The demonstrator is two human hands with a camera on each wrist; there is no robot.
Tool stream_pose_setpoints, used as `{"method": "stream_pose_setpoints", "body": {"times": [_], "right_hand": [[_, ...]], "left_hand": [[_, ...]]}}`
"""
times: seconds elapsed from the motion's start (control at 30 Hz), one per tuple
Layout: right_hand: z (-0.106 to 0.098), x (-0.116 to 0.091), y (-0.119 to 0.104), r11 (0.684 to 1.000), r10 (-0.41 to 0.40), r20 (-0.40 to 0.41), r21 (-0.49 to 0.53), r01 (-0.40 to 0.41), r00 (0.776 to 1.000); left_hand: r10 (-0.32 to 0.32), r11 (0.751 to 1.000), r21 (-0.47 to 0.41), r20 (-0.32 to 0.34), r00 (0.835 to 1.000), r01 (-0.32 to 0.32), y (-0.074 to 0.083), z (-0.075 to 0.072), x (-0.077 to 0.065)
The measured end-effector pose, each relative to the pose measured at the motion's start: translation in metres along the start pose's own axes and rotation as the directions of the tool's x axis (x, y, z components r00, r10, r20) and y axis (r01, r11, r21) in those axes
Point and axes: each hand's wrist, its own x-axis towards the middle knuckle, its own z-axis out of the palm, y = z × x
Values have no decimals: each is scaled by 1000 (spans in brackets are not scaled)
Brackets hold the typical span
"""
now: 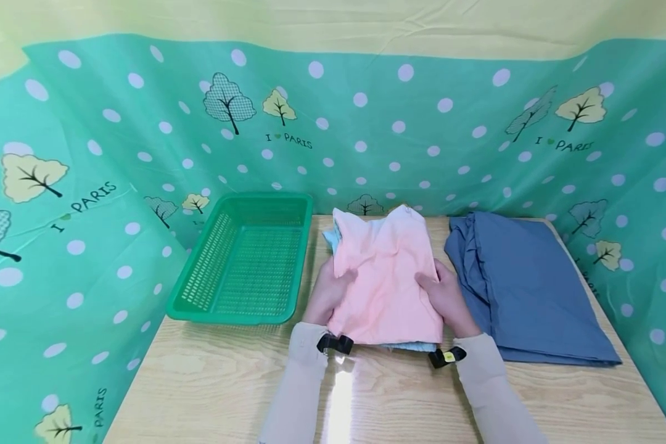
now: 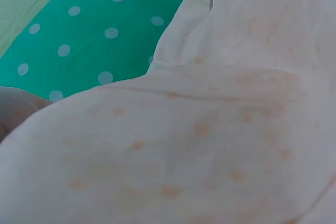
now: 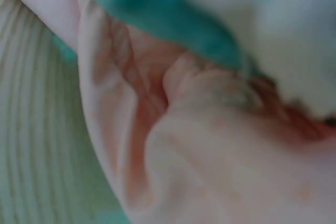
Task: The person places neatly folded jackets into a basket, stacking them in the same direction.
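A folded pink cloth (image 1: 385, 277), perhaps a garment, lies between both hands in the middle of the table. Light blue fabric (image 1: 416, 346) peeks out along its lower edge and at its upper left corner. My left hand (image 1: 330, 291) grips the left side, thumb on top and fingers hidden below. On the opposite side, my right hand (image 1: 448, 300) holds the edge the same way. Pale pink cloth (image 2: 199, 145) fills most of the left wrist view. In the right wrist view, creased pink cloth (image 3: 210, 129) appears beside blurred teal fabric (image 3: 157, 14).
A green plastic basket (image 1: 280, 319) stands to the left on the wooden table (image 1: 211, 382). To the right lies a folded dark blue cloth (image 1: 538, 290), close to the right hand. A green dotted curtain (image 1: 361, 129) encloses the back and sides.
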Motion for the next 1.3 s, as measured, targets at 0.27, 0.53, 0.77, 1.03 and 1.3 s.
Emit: {"method": "stream_pose_setpoints", "body": {"times": [0.27, 0.53, 0.77, 1.03, 1.3], "right_hand": [[-3, -1, -19, 998, -57, 25, 17, 56, 998], [3, -7, -44, 995, -88, 74, 57, 83, 993], [11, -6, -61, 988, -144, 130, 80, 134, 981], [22, -7, -75, 982, -177, 159, 91, 164, 971], [33, -9, -83, 987, -154, 195, 80, 141, 969]], "left_hand": [[60, 998, 32, -40, 997, -58, 31, -4, -12], [100, 988, 125, -47, 994, -94, 59, -17, -22], [89, 992, 93, -40, 995, -84, 77, -35, -29], [87, 985, 152, -32, 996, -81, 92, -53, -33], [61, 965, 256, -5, 998, -57, 99, -67, -34]]}}
